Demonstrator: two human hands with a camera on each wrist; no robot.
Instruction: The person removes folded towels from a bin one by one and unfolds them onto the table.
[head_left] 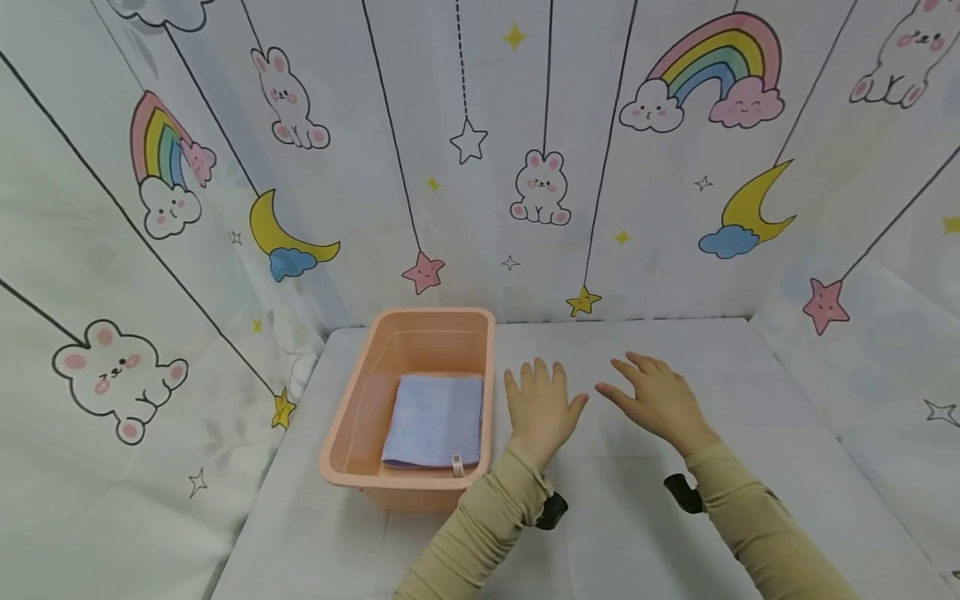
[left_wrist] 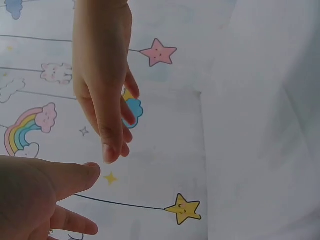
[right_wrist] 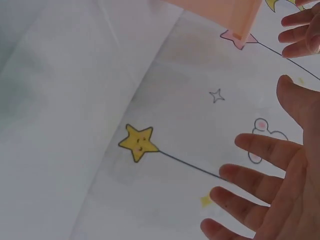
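Note:
My left hand (head_left: 542, 410) hovers above the table just right of the basin, fingers spread and holding nothing. To its right, my right hand (head_left: 663, 402) is also raised with its fingers extended and nothing in them. A peach plastic basin (head_left: 352, 433) stands on the left part of the table. Inside it lies a folded light-blue cloth (head_left: 435, 421) with a small white tag (head_left: 457, 465) at its near edge. In the left wrist view the right hand (left_wrist: 107, 85) hangs beside the left thumb. The right wrist view shows spread fingers (right_wrist: 255, 182) and a corner of the basin (right_wrist: 220, 12).
A white-covered table (head_left: 600, 533) spreads under both hands. Behind it and at the sides hang white curtains (head_left: 480, 225) printed with rabbits, stars, moons and rainbows. Dark wrist devices (head_left: 552, 511) sit under both beige sleeves (head_left: 487, 525).

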